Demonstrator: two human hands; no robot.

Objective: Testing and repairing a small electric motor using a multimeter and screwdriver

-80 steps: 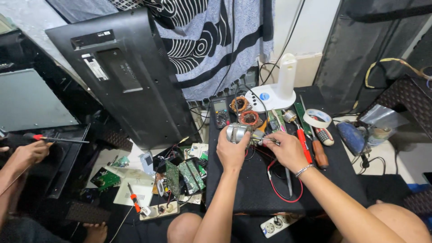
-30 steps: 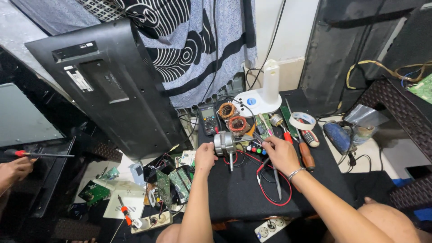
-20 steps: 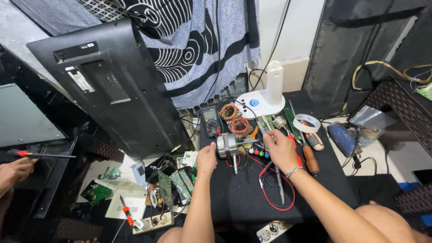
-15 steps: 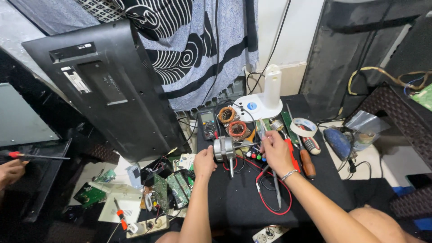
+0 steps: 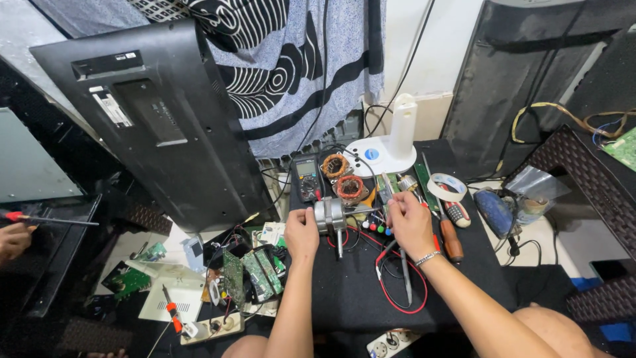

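Electronics repair workshop, multimeter, loose circuit boards, screwdrivers, opened television back panel

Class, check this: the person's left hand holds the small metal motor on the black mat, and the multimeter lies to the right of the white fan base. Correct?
Not quite. The head view shows the multimeter left of the white fan base. The left hand does hold the motor on the black mat.

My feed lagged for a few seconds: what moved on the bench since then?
The small motor came down from mid-air onto the black mat; the left hand still grips it, the right hand beside it. Multimeter, copper coils and white fan base stayed put.
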